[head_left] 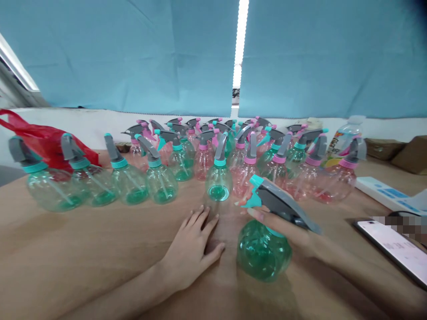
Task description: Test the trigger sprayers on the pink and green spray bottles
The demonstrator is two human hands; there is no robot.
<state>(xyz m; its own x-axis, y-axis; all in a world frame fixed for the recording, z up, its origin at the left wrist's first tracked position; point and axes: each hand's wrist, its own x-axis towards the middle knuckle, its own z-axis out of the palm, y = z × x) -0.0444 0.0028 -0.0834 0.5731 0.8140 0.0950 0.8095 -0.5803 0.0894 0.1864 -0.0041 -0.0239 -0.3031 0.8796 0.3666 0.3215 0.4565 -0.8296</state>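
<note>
My right hand (280, 224) is wrapped round the neck of a green spray bottle (263, 253), fingers near its teal trigger. The bottle is tilted, its grey spray head pointing up and left, and whether its base touches the table cannot be made out. My left hand (196, 242) lies flat on the wooden table (83, 266), fingers spread, holding nothing. Just beyond its fingertips stands a green spray bottle (218, 182) with a teal collar. To the left is a row of green spray bottles (130, 184); pink spray bottles (245, 178) stand to the right.
More green and pink spray bottles crowd the back. A red plastic bag (50, 142) lies at the far left. On the right are a labelled clear bottle (345, 135), a white box (387, 193), a phone (396, 249) and brown boxes (413, 155). A blue curtain (133, 58) hangs behind.
</note>
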